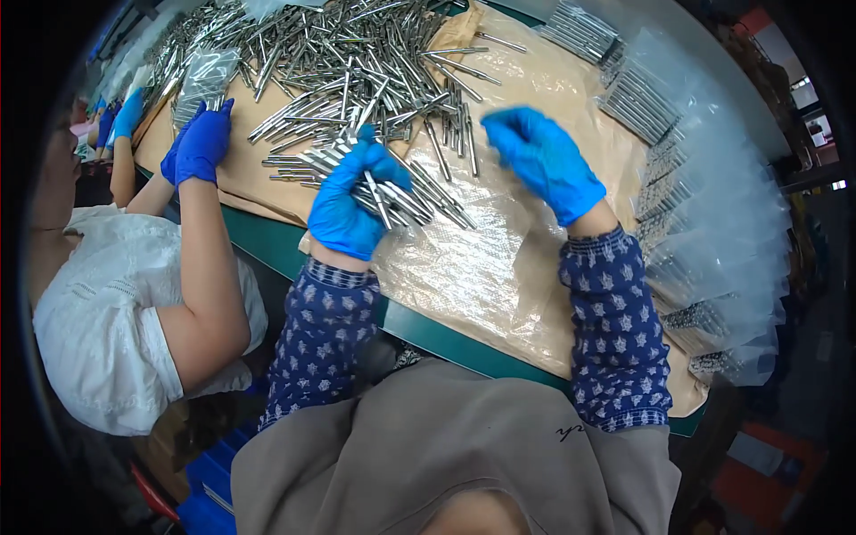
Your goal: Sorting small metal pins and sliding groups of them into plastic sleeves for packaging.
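My left hand (350, 198), in a blue glove, is closed around a bundle of slim shiny metal rods (412, 203) that look like drill bits. Some rods poke out between the fingers and past the palm. Apart from them, to the right, my gloved right hand (542, 162) hovers over the plastic-covered tabletop. Its fingers point left, loosely bent and a little blurred, and no rod shows in them. A big heap of similar rods (339, 62) lies beyond my left hand, with loose ones spilling toward me.
Filled clear bags of rods (637, 102) line the table's right side in an overlapping row. Brown paper and clear plastic sheeting (464, 276) cover the green table (437, 334). At my left a co-worker in dark blue gloves (203, 143) holds a clear bag (207, 78).
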`<state>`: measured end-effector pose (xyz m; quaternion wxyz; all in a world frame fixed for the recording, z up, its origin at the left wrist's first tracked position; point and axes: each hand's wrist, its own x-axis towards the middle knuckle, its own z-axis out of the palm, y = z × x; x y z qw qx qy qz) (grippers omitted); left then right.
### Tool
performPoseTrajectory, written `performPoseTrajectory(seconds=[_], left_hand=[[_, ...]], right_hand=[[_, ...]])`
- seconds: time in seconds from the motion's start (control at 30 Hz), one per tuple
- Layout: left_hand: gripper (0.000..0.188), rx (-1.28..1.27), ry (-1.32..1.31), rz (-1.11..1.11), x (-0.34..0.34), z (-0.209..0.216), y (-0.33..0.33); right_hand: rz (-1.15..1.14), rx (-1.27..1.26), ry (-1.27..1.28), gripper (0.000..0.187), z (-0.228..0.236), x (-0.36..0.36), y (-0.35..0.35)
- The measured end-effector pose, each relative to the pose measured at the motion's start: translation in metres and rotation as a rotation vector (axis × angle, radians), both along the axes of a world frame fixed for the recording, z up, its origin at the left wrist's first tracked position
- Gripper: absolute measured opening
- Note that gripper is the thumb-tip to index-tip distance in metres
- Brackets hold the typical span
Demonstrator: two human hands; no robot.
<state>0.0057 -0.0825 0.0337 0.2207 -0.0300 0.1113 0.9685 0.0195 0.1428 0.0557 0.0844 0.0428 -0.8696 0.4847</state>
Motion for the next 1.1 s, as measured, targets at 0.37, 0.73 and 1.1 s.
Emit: performPoseTrajectory(seconds=[0.37, 0.73, 1.1], left_hand=[[0.004, -0.035, 0.09, 0.144, -0.009, -0.013, -0.028], [0.021, -0.086, -0.098, 0.023, 0.007, -0.032, -0.042], [0.033, 0.05, -0.145, -0.185, 0.017, -0.037, -0.039]], right_hand=[[0.069, 0.686, -0.096, 0.027, -0.02, 0.034, -0.065], [0.143, 0.522, -0.235, 0.02, -0.016, 0.017, -0.04], [0.542, 0.325, -0.214, 0.04, 0.04, 0.025, -0.095]])
